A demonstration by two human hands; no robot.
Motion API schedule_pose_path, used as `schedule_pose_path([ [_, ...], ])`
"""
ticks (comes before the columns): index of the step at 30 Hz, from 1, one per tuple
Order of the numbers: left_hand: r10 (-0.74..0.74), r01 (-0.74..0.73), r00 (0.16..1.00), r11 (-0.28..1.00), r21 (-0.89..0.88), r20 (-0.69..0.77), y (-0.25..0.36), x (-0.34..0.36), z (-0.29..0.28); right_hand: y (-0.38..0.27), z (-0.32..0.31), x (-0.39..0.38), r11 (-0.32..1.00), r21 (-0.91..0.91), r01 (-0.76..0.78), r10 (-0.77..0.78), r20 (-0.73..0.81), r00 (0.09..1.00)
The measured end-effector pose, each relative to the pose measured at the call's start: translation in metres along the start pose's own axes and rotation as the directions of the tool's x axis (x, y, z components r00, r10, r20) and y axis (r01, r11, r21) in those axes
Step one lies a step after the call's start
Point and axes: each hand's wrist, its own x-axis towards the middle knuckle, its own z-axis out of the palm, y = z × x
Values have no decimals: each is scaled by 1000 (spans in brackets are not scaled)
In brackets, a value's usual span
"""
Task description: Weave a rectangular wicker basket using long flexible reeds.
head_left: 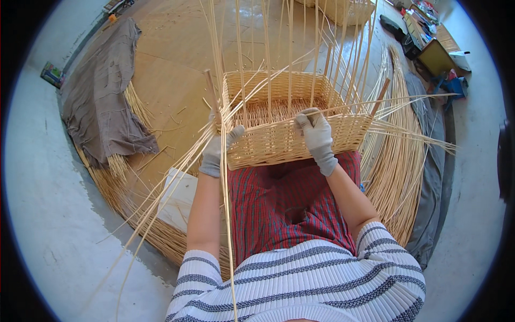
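Note:
A rectangular wicker basket (268,144) sits across my lap, with tall upright stakes rising from its walls and thick corner posts. My left hand (219,147), in a pale grey glove, is closed on the basket's near left corner, its thumb against the front wall. Several loose weaving strands (177,172) fan out past that hand. At the front rim, right of the middle, my gloved right hand (315,134) pinches a thin wicker strand (413,98) that runs off to the right. The left hand's fingers are partly hidden behind the corner.
Bundles of long rods lie on the floor to the right (399,166) and lower left (145,233). Grey-brown cloth (104,96) covers rods on the left. A pale woven piece (346,11) stands ahead. Boxes and clutter (434,53) fill the far right. A checked red cloth (268,209) covers my lap.

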Motion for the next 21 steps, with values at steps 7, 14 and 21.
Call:
schedule_pose_path([
  [7,-74,146,941,969,199,-331,-13,0,8,-139,138,57,382,-432,817,-836,215,505],
  [14,27,-33,908,999,-9,-418,-51,2,-1,-21,20,-19,860,96,502,-504,-8,864],
  [21,286,-52,732,929,368,-618,-18,-39,35,56,-36,2,931,354,-88,62,84,995],
])
